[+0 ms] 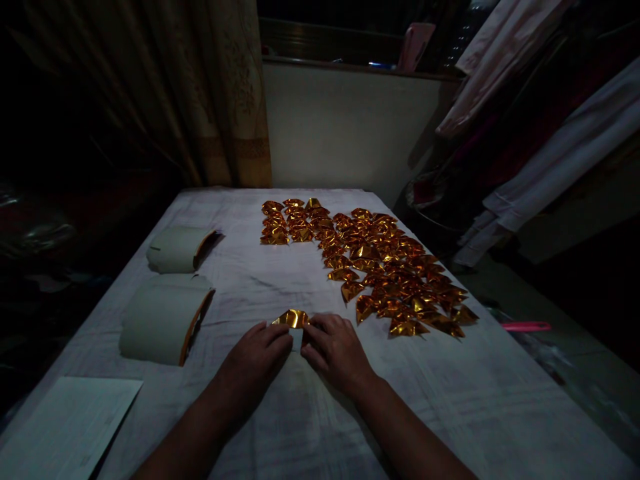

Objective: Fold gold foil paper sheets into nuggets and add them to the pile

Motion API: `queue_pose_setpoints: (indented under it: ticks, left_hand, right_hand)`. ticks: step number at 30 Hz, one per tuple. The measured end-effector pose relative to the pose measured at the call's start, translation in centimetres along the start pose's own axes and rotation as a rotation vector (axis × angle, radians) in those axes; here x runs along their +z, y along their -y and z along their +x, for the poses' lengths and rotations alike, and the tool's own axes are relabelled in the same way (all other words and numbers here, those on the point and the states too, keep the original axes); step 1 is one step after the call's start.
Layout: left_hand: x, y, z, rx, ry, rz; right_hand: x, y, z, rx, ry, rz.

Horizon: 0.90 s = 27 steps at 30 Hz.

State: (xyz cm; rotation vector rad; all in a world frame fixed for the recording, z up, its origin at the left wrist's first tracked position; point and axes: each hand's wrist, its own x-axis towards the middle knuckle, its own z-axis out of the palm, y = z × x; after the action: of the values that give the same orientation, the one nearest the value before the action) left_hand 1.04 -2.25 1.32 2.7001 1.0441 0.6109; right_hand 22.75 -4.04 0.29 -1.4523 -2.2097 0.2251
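A small sheet of shiny gold foil paper, pale on its near side, is pinched between my two hands just above the cloth-covered table. My left hand grips its left end, fingers closed. On its right end the fingers of my right hand are closed too. Folded gold foil pieces lie spread in a large cluster to the right and beyond my hands. Fingertips hide part of the sheet's edges.
Two curved stacks of pale-backed foil sheets lie on the left. A flat white sheet is at the near left corner. A curtain hangs behind; clothes hang at right. Something pink is beside the table.
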Motion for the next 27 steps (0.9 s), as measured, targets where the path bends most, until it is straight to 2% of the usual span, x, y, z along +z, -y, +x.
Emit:
queue_pose_setpoints:
  ticks: [7, 14, 20, 27]
  left_hand:
    - [-0.2, 1.8, -0.7, -0.048, -0.057, 0.007]
    - [-0.6, 2.9, -0.4, -0.069, 0.018, -0.014]
    - [-1.3, 2.4, 0.7, 0.014, 0.017, 0.073]
    - [-1.9, 2.3, 1.0, 0.13, 0.138, 0.234]
  right_hand:
    - [-0.5, 0.1, 0.4, -0.004, 0.09, -0.064]
    - [-0.7, 0.5, 0.6, -0.02, 0.14, -0.052]
    - [-0.6, 0.6, 0.6, -0.006, 0.133, -0.034]
    - [-1.0, 0.8, 0.7, -0.001, 0.123, -0.049]
